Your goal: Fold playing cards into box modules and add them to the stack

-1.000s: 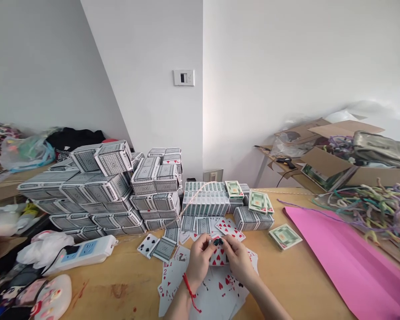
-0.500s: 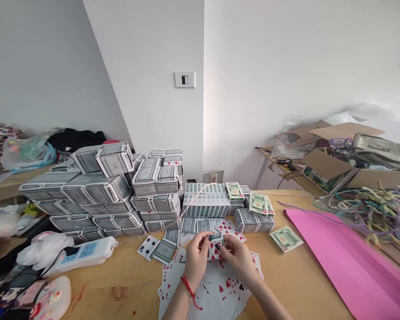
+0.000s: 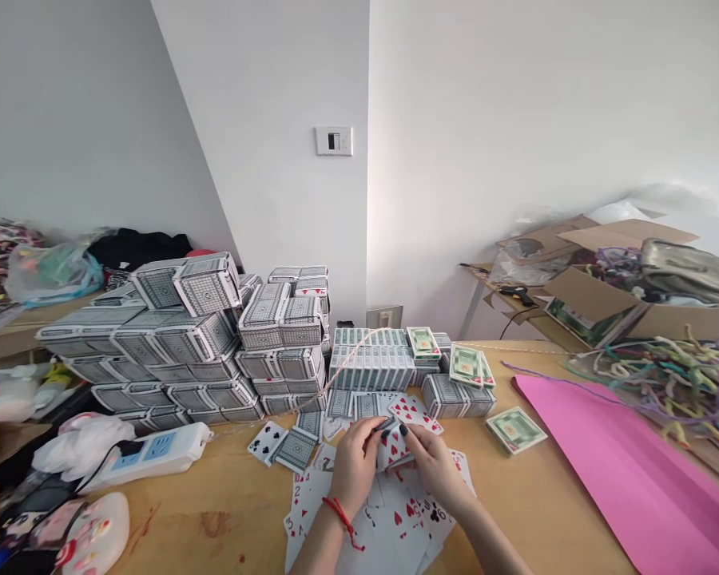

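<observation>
Between my two hands is a playing card (image 3: 391,451) with red hearts, its grey patterned edge folded over at the top. My left hand (image 3: 358,459) grips its left side, fingers closed, a red string bracelet on the wrist. On the right side, my right hand (image 3: 432,463) pinches the card with thumb and fingers. Loose cards (image 3: 389,531) lie spread face up beneath both hands. Another heart card (image 3: 415,414) and several face-down cards (image 3: 296,450) lie just behind and to the left. Whether more than one card is held is unclear.
Blocks built of cards (image 3: 197,343) are stacked high at the left back. Green card boxes (image 3: 517,431) sit to the right, near a pink sheet (image 3: 629,471). A white power strip (image 3: 161,454) lies left. Pipe cleaners (image 3: 683,375) and a cardboard box (image 3: 683,319) are at far right.
The held card has tilted and shows more of its heart face. My right fingers have shifted slightly upward along its right edge. The view has moved a little.
</observation>
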`<state>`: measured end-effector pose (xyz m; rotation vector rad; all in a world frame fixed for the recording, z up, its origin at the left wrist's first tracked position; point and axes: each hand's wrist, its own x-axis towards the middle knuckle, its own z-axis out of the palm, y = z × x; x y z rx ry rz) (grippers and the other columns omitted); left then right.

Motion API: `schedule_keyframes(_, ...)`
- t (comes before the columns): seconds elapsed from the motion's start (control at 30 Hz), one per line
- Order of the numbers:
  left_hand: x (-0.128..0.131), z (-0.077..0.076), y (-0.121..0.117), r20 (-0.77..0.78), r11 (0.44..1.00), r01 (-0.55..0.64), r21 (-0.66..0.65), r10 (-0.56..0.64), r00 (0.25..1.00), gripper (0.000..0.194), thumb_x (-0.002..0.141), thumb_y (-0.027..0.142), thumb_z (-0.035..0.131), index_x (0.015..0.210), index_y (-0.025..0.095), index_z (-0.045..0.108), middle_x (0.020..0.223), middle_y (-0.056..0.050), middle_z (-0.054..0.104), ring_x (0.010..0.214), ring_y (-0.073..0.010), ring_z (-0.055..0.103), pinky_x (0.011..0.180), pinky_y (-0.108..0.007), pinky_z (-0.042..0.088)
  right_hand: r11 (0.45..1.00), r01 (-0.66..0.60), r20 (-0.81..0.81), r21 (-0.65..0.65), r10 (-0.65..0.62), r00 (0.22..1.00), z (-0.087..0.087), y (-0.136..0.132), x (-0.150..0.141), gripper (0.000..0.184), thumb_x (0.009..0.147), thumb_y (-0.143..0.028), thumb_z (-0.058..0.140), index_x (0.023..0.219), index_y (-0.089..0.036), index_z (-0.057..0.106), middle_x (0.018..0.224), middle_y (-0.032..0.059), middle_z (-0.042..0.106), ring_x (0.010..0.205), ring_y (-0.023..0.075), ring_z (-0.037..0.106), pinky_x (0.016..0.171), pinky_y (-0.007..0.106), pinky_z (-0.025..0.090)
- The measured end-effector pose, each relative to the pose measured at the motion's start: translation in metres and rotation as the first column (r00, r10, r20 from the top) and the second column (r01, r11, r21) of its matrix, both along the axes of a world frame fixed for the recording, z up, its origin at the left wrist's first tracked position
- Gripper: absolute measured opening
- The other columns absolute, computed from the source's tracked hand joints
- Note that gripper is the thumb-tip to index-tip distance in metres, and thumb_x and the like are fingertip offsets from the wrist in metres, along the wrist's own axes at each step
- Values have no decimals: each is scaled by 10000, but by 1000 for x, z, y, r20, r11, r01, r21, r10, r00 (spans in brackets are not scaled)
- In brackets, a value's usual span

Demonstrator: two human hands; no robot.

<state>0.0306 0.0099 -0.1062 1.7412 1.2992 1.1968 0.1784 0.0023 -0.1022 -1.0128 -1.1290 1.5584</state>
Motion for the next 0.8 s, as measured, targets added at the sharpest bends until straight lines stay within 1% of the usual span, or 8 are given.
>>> schedule_keyframes(0.1,3,-2,-2,49,999,-30,-12,31,998,260,842,236,442,1020,230,632,1006,-74,673,932,-218,611,822,-355,490,990,-37,-262,-133,1,965,1,-3,-3,202,798,-447,518,805,-255,582,706,5,589,681,205,572,567,324,477)
schedule_keyframes(0.23,6,-4,-4,61,997,-68,30,66,996,249,838,253,454,1016,223,624,971,-69,685,887,-213,631,765,-348,522,945,-245,-490,-217,112,865,8,-6,-5,218,829,-407,488,910,-241,605,773,41,632,764,219,590,644,343,472)
schedule_keyframes(0.37,7,-2,-6,28,974,-155,167,152,988,170,814,235,495,923,203,621,868,-63,676,818,-202,631,719,-337,525,905,-356,-594,-232,158,789,8,-5,-2,261,832,-406,489,862,-203,652,767,58,651,740,199,585,704,336,452)
schedule_keyframes(0.47,9,1,-9,11,946,-144,292,147,989,107,812,217,505,853,199,601,816,-56,652,800,-190,619,719,-322,511,879,-381,-630,-286,127,766,2,-2,4,272,809,-410,526,840,-179,666,775,53,662,701,164,573,694,294,439)
schedule_keyframes(0.57,10,1,-11,27,924,-163,345,164,986,63,817,215,507,808,200,567,771,-41,633,760,-177,614,693,-299,502,846,-414,-659,-335,104,745,0,-1,8,267,773,-405,568,839,-164,662,794,49,670,671,144,565,646,270,428)
schedule_keyframes(0.63,10,-1,-11,70,905,-250,345,241,968,48,819,206,502,782,200,532,751,-32,616,740,-171,610,677,-290,497,841,-404,-660,-360,77,747,2,0,10,278,765,-407,572,849,-156,658,795,55,672,649,142,563,627,272,425)
schedule_keyframes(0.7,8,-1,-10,101,885,-320,339,303,947,52,814,190,503,764,203,497,787,-37,611,770,-173,609,696,-297,492,876,-311,-641,-370,2,767,5,0,10,270,764,-397,575,844,-154,658,794,61,670,661,153,572,641,289,431)
schedule_keyframes(0.8,5,1,-9,69,895,-275,352,268,961,84,795,154,506,745,208,464,928,-65,613,895,-191,599,771,-329,482,944,-104,-590,-313,-108,800,10,0,9,184,752,-347,604,801,-176,653,793,46,653,710,171,569,687,315,441)
